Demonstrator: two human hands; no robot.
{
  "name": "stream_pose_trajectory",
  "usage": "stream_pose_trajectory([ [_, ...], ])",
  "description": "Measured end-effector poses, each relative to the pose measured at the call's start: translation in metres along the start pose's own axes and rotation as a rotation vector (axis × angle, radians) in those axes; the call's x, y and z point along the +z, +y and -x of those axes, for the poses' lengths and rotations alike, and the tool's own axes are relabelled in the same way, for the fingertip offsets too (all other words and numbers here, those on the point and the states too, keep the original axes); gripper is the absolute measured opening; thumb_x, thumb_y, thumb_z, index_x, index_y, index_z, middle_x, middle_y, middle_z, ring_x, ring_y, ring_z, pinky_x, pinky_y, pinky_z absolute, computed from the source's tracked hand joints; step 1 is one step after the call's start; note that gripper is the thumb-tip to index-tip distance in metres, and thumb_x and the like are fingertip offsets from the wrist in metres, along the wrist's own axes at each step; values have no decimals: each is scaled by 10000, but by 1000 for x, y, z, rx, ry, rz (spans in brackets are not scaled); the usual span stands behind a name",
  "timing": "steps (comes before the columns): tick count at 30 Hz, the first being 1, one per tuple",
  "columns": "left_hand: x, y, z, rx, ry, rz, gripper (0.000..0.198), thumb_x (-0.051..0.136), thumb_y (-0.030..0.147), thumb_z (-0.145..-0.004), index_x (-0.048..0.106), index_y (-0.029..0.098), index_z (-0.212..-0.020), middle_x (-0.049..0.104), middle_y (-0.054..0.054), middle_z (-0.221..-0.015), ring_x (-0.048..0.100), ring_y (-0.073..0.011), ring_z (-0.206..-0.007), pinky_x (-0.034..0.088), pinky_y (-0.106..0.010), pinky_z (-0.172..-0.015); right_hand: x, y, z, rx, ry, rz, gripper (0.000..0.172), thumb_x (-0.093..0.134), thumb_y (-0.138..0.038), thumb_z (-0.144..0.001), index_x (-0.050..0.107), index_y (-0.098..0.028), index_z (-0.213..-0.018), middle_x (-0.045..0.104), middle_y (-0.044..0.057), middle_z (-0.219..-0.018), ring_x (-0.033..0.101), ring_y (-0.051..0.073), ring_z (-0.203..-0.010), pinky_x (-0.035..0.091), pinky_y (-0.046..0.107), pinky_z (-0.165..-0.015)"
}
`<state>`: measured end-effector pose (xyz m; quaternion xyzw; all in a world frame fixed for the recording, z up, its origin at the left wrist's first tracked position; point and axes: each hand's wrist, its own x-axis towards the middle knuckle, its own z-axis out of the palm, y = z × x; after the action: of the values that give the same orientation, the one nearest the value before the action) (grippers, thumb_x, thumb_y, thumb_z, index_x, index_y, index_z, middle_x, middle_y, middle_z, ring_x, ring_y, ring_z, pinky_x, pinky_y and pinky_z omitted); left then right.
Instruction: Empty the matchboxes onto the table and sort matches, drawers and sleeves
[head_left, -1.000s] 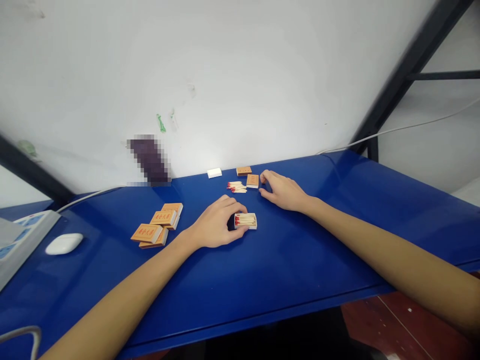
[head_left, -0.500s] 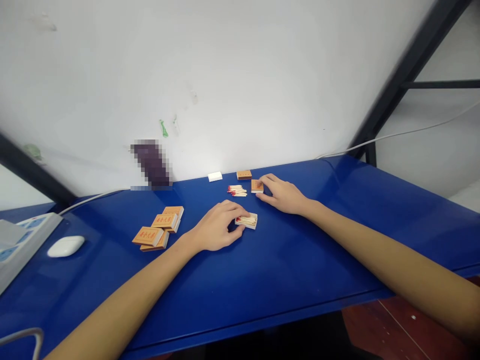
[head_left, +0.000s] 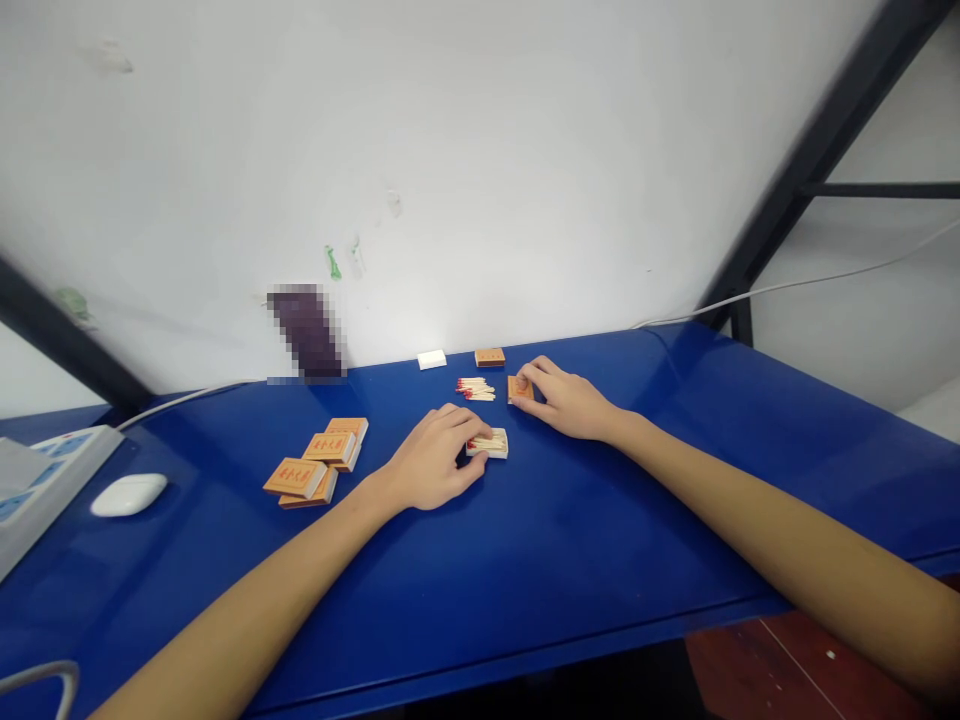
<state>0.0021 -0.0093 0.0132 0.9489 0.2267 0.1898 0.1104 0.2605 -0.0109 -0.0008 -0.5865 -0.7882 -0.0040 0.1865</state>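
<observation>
My left hand (head_left: 435, 465) rests on the blue table (head_left: 570, 560), fingers curled round an open white matchbox tray (head_left: 492, 443) full of red-tipped matches. My right hand (head_left: 566, 400) lies a little farther back, its fingers closed on an orange matchbox sleeve (head_left: 519, 389). A small heap of loose matches (head_left: 475, 389) lies just left of that sleeve. Another orange matchbox (head_left: 489, 357) and a small white tray (head_left: 431, 360) sit near the wall.
Several orange matchboxes (head_left: 319, 458) are piled at the left. A white oval case (head_left: 128, 494) and a grey device (head_left: 45, 480) sit at the far left, with a cable (head_left: 187, 398) along the wall. A black frame (head_left: 795, 170) rises at the right.
My right hand has closed onto the orange sleeve beside the loose matches. My left hand has stayed on the filled tray, its fingers curling further over it.
</observation>
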Motion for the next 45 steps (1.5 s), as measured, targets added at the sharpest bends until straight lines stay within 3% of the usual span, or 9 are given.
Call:
stream_pose_trajectory([
  [10, -1, 0, 1, 29, 2, 23, 225, 529, 275, -899, 573, 184, -1100, 631, -63, -1061, 545, -226, -964, 449, -395, -890, -1, 0, -1, 31, 7, -63, 246, 430, -461, -972, 502, -226, -983, 561, 60, -1093, 620, 208, -878, 486, 355, -754],
  [16, -4, 0, 3, 78, -26, 83, 263, 564, 283, -866, 577, 196, -1114, 630, -61, -1074, 563, -221, -973, 465, -375, -883, 5, 4, -3, 62, 83, -98, 133, 425, -254, -931, 537, -229, -999, 566, 58, -1185, 627, 205, -924, 488, 344, -763],
  [20, -4, 1, 3, 82, -25, 86, 259, 564, 279, -857, 589, 191, -1100, 640, -67, -1042, 567, -227, -960, 468, -372, -868, 5, 1, -2, 112, 82, -94, 187, 442, -310, -940, 548, -242, -1078, 563, 55, -1172, 632, 198, -852, 492, 349, -730],
  [26, -4, 1, 3, 81, -27, 80, 248, 568, 275, -853, 601, 187, -1083, 639, -59, -1017, 560, -220, -939, 463, -367, -860, 2, -3, 1, 88, 88, -72, 322, 417, -407, -971, 532, -260, -1234, 566, 71, -1179, 638, 231, -925, 505, 359, -745],
  [30, -3, 0, 3, 78, -20, 78, 233, 594, 265, -823, 600, 190, -1044, 637, -49, -996, 552, -214, -931, 459, -359, -858, 1, -6, 2, 28, -2, 9, 451, 381, -501, -985, 447, -345, -1403, 549, 71, -1162, 652, 216, -845, 507, 358, -711],
  [33, -2, 1, 3, 56, -18, 64, 148, 590, 253, -812, 586, 187, -944, 619, -42, -930, 543, -206, -887, 460, -345, -823, 1, -8, 3, 14, -44, 51, 429, 357, -499, -995, 459, -404, -1401, 536, 63, -1151, 654, 206, -837, 507, 357, -717],
  [36, -2, 1, 2, 51, -11, 54, 110, 591, 247, -803, 560, 189, -891, 598, -33, -894, 534, -199, -856, 456, -334, -796, 2, -9, 3, 69, -23, 46, 427, 357, -489, -996, 476, -382, -1392, 544, 64, -1150, 653, 214, -856, 507, 359, -719],
  [45, -2, 2, 3, 59, 14, 65, 131, 569, 218, -805, 509, 204, -919, 584, -20, -928, 526, -181, -845, 450, -320, -780, 1, -13, 3, 143, -7, 27, 397, 361, -402, -985, 521, -332, -1341, 571, 70, -1121, 642, 240, -893, 482, 362, -729],
])
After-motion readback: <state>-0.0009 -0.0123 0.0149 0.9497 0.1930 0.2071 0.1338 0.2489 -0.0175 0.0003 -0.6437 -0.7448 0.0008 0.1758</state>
